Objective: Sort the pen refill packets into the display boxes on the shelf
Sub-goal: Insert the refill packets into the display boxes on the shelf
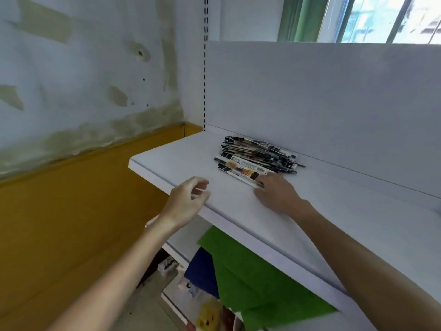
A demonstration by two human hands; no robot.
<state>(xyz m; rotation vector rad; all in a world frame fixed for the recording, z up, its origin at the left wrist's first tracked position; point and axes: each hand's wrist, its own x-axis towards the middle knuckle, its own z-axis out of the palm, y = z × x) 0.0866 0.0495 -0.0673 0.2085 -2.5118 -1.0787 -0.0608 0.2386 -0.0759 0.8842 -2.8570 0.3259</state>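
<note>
A pile of long, thin pen refill packets (257, 151) lies on the white shelf (334, 199), close to its back panel. One packet (241, 169) lies loose at the front of the pile. My right hand (276, 194) rests on the shelf with its fingertips on the near end of that loose packet. My left hand (188, 199) hovers at the shelf's front left edge, fingers loosely curled and empty. No display boxes are in view.
The shelf's white back panel (322, 91) rises behind the pile. A lower shelf holds green paper sheets (250, 271), a blue sheet (202, 271) and other goods. A yellow panel (71, 211) and a patched wall stand to the left. A window (381, 17) is at the top right.
</note>
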